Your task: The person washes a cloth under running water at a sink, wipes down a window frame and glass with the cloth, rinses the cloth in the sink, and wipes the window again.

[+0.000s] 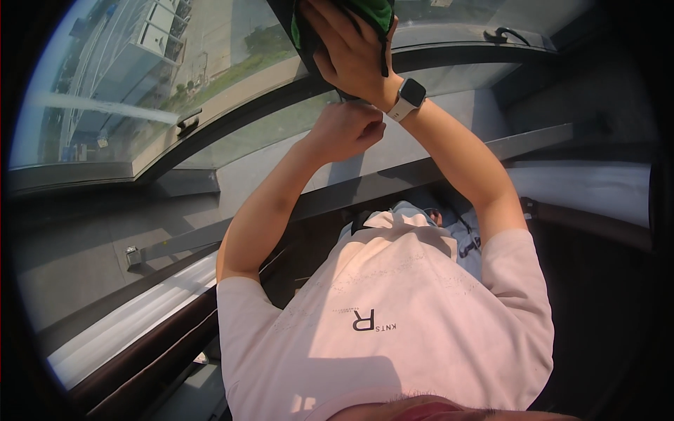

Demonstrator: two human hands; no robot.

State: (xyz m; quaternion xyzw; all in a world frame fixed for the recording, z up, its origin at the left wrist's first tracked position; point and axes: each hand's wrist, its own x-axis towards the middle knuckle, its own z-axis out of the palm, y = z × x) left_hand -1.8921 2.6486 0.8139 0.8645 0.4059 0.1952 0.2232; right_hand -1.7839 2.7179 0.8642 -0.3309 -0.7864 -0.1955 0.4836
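Observation:
My right hand (pixel 354 56), with a watch (pixel 407 98) on its wrist, reaches up at the top of the view. Its fingers lie long across a green cloth (pixel 375 12) with black edging, holding it against a dark upright of the window frame. A black cord or strip hangs from the cloth beside the hand. Just below, my left hand (pixel 344 131) is closed with its fingers curled in. It is close to the same dark upright, and whatever lies within its fingers is hidden. The upper end of the cloth runs out of view.
Window panes (pixel 281 77) in a dark curved-looking frame (pixel 232 116) span the top. Handles sit on the frame at left (pixel 188 123) and right (pixel 507 34). A grey rail (pixel 393 175) crosses in front of my body above the sill. White curtains (pixel 590 186) hang at both sides.

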